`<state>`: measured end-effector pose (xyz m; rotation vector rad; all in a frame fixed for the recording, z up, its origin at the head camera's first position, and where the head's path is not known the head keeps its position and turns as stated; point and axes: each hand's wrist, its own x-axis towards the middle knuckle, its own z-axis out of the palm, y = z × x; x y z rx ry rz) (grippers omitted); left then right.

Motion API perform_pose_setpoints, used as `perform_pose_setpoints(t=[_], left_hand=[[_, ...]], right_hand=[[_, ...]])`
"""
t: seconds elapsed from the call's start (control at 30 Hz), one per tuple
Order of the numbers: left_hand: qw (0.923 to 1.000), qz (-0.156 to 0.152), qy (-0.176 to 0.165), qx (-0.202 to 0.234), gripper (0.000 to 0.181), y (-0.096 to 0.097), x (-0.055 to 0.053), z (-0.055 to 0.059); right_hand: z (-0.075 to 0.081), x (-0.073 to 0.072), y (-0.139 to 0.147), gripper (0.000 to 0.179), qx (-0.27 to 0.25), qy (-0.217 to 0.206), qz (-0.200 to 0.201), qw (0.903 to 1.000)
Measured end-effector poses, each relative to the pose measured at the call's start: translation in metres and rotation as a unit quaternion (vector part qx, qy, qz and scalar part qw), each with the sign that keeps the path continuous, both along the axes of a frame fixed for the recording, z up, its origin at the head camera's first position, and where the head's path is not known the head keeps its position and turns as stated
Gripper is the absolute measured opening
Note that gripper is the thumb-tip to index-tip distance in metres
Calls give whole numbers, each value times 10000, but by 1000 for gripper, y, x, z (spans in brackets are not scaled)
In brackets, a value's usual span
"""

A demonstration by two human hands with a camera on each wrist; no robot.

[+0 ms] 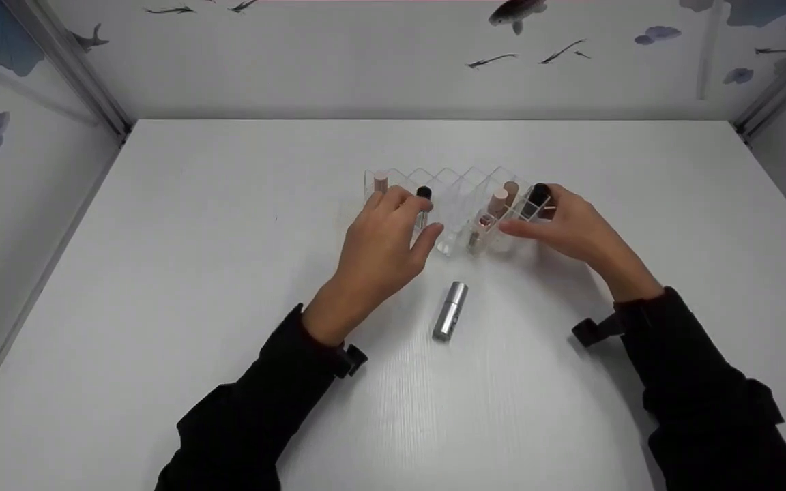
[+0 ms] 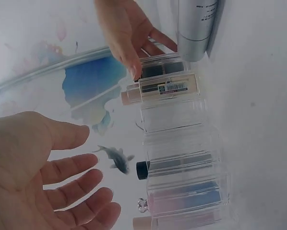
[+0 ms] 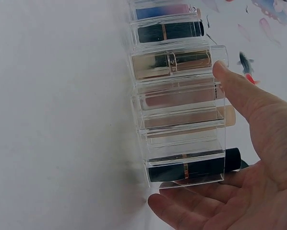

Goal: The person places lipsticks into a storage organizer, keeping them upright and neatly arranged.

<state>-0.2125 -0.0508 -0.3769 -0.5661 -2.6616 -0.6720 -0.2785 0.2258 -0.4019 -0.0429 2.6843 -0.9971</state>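
A clear plastic lipstick organizer (image 1: 458, 198) with zigzag compartments stands on the table, several lipsticks in it. My right hand (image 1: 574, 225) holds its right end, thumb along the front edge and fingers around the side. Beside those fingers, a black lipstick (image 3: 201, 167) sits in the end compartment. My left hand (image 1: 383, 245) hovers at the organizer's left part with fingers loosely spread; the left wrist view shows the palm (image 2: 18, 167) holding nothing. Close to it are a black-capped tube (image 1: 424, 193) and a pale pink-capped one (image 1: 381, 181). A silver tube (image 1: 450, 311) lies on the table in front.
The white table (image 1: 161, 273) reaches back to a pale panel (image 1: 366, 61) printed with fish and flowers. Another panel (image 1: 31, 177) borders the left side. Dark straps with small devices sit on both sleeves (image 1: 256, 395).
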Motion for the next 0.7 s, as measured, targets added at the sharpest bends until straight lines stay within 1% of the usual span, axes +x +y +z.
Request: perform_pose_setpoints(t=[0.07, 0.17, 0.27, 0.37, 0.43, 0.5, 0.6, 0.7], left_hand=[[9996, -70, -265, -67, 27, 3, 0, -2], [9964, -161, -796, -233, 28, 8, 0, -5], [9897, -251, -1322, -483, 32, 14, 0, -9], [9827, -316, -1707, -645, 36, 19, -1, -14], [9792, -304, -1874, -713, 37, 22, -1, -16], [9773, -245, -1972, -733, 38, 25, -1, -19], [9722, -142, -2155, -905, 42, 30, -1, -22], [9659, -105, -2346, -1092, 48, 34, 0, -25]], right_hand=[[0, 0, 0, 112, 4, 8, -1, 10000], [0, -1, 0, 111, -12, 24, -2, 10000], [-1, -1, 0, 112, -28, 33, -4, 10000], [-1, 0, 1, 112, -36, 32, -14, 10000], [-1, 0, 1, 112, -24, 21, -15, 10000], [-1, 0, 1, 113, -35, 10, -14, 10000], [-1, -1, 0, 113, -9, 13, -9, 10000], [0, -1, 0, 113, 63, 61, -28, 10000]])
